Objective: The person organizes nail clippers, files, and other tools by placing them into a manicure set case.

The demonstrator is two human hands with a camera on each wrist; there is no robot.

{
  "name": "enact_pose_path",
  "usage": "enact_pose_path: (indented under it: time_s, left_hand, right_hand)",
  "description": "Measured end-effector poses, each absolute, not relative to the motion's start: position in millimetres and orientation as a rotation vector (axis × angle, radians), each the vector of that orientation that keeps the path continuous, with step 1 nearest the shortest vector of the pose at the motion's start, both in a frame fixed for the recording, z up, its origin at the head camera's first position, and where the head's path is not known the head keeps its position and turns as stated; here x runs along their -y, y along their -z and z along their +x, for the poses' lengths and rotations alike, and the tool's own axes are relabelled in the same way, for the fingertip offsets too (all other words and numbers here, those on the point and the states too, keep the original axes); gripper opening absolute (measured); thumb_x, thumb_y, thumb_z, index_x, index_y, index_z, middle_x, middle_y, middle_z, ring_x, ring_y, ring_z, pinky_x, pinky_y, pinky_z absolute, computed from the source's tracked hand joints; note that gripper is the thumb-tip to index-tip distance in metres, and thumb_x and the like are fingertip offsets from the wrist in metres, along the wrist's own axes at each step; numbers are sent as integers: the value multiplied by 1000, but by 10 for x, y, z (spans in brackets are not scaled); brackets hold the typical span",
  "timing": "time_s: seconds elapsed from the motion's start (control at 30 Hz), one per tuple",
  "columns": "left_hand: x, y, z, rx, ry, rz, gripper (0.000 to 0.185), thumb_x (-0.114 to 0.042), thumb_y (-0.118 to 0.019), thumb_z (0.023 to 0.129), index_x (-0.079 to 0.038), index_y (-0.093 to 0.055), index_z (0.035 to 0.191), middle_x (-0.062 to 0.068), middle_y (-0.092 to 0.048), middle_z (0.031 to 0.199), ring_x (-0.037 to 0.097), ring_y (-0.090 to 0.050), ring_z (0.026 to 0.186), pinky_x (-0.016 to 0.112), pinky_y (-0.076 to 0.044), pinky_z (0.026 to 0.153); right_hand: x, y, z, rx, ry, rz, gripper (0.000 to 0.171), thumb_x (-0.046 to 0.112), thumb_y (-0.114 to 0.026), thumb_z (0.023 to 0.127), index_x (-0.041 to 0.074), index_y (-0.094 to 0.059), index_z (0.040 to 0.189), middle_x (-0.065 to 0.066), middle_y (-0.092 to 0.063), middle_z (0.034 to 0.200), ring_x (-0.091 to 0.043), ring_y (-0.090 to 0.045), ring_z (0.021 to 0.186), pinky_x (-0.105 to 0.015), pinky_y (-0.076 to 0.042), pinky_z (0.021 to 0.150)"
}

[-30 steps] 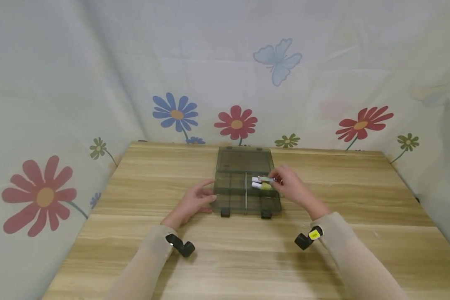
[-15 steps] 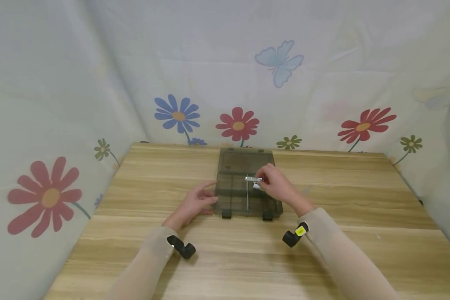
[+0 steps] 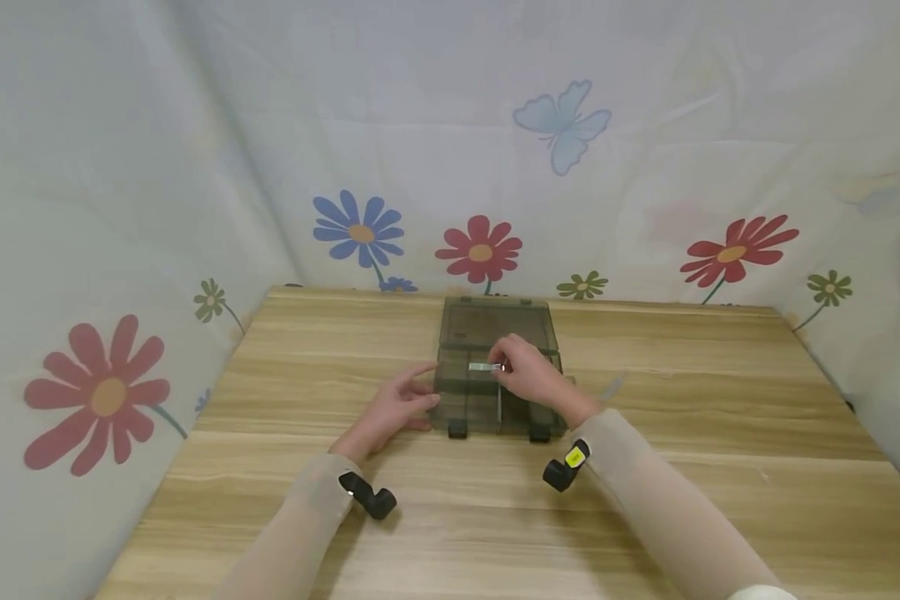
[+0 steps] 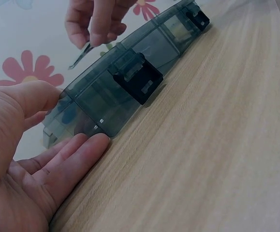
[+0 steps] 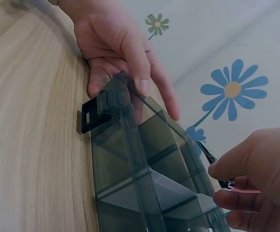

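Note:
A smoky see-through compartment box (image 3: 467, 393) lies on the wooden table (image 3: 682, 400) with its lid (image 3: 495, 321) folded back flat. My left hand (image 3: 405, 400) rests against the box's left side. Its thumb lies on the rim and its fingers (image 4: 77, 154) lie flat on the table. My right hand (image 3: 525, 377) hovers over the middle of the box and pinches a small silver metal piece (image 3: 484, 367) that points left over the left compartments. The same piece shows thin and dark in the wrist views (image 4: 79, 58) (image 5: 206, 152). My right hand hides the right compartments.
Two black latches (image 3: 457, 429) (image 3: 538, 433) stick out from the box's near edge. Flower-print cloth (image 3: 195, 167) walls the table at the back and both sides. Bare wood lies left, right and in front of the box.
My right hand has carried the metal piece leftward, from over the right compartments to over the box's middle. It now covers the white and yellow items seen earlier. The left hand has stayed put.

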State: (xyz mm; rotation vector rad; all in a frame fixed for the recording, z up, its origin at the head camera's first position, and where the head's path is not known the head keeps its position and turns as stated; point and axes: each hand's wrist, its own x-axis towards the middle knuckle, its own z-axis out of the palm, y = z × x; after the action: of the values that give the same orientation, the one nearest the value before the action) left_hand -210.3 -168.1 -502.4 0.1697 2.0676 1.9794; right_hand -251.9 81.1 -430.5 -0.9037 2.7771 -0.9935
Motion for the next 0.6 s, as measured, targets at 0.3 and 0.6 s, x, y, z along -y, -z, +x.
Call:
enact_pose_path:
  time_s: [0.3, 0.6]
  left_hand:
    - [1656, 5027, -2094, -2060, -1977, 185, 61, -13, -67, 87, -19, -40, 141, 24, -47, 122, 31, -55, 99, 44, -57, 67]
    - [1669, 5008, -2089, -2072, -1971, 164, 59, -17, -67, 87, -24, -42, 140, 20, -49, 121, 29, -57, 98, 42, -57, 68]
  right_hand:
    - [-657, 4369, -2565, -2757, 936, -905, 8, 2, -63, 87, 2, -60, 94, -8, -51, 92, -19, -53, 80, -31, -49, 67]
    - [-575, 4343, -2577, -2731, 875, -895, 11, 3, -63, 87, 3, -62, 98, -7, -53, 95, -21, -53, 87, -36, -49, 74]
